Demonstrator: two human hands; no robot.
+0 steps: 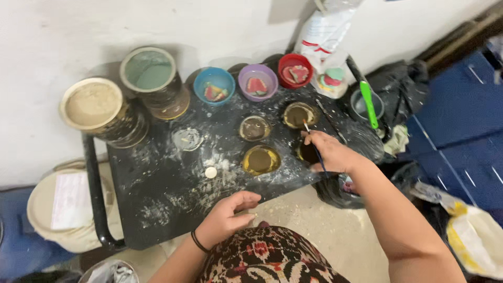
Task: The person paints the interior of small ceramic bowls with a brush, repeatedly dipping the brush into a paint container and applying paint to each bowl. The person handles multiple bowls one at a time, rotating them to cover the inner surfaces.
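Head view: right hand (pixel 329 152) holds thin brush (pixel 313 145) over small dish (pixel 299 114).

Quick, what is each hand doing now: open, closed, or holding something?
Left hand: fingers curled at the black table edge; whether it holds anything cannot be told.
Right hand: closed on a thin paintbrush.

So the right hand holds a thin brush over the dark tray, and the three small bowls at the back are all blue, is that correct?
Not quite. In the head view the right hand does hold a thin brush over the dark tray, but the three small bowls are one blue, one purple and one red.
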